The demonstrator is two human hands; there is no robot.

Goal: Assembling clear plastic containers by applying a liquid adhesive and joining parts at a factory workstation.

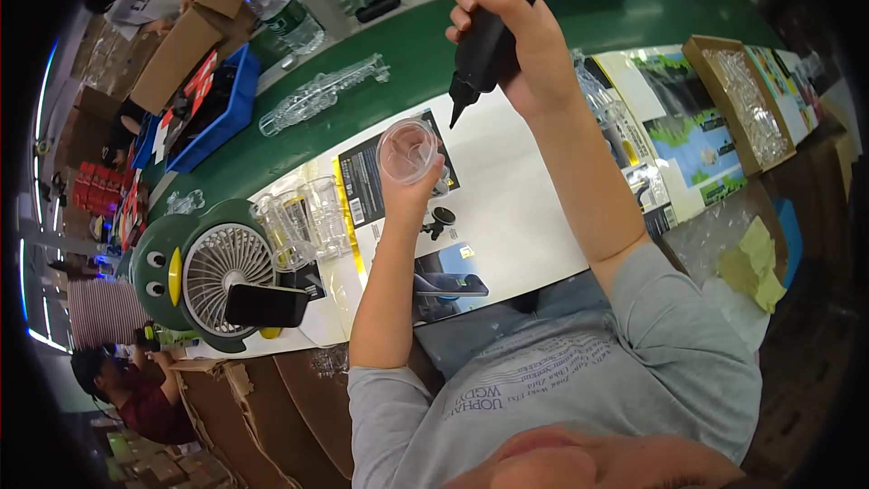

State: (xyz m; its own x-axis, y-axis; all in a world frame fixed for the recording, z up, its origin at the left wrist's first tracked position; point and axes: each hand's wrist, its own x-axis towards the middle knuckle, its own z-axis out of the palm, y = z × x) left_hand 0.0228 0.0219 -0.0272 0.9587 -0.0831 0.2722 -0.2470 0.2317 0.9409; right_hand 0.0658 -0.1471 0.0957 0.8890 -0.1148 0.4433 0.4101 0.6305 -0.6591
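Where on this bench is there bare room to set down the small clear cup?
The green belt is bare between the clear plastic strip and the black tool. The white sheet under the right hand is open too. Crowded: the clear cups beside the penguin-shaped fan, near the left hand.

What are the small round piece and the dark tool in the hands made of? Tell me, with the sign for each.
Small round piece in the left hand: probably clear plastic, glossy; the white sheet shows through it. Dark tool in the right hand: apparently black plastic, matte, with a tapered nozzle tip; the look leaves rubber open.
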